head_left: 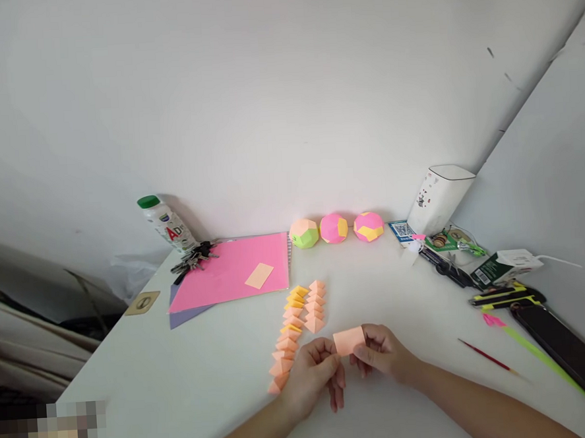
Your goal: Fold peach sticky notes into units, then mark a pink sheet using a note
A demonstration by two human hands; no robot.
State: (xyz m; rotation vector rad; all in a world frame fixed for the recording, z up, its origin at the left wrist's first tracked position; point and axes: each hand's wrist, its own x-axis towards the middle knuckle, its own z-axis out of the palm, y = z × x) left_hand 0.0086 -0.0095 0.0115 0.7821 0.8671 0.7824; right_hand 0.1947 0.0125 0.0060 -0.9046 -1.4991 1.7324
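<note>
A small peach-coloured piece of paper is held up between my two hands above the table. My left hand pinches its lower left corner between thumb and fingers. On the other side, my right hand grips the right edge, thumb in front and fingers behind. Just beyond my left hand, folded peach and orange paper units lie overlapping in a long row. A shorter row of peach folded units sits beside it.
Three paper balls stand along the wall. Pink sheets bear keys and a loose peach slip; a bottle stands behind. At right are a white router-like box, a cutter, a thin red stick and a black case.
</note>
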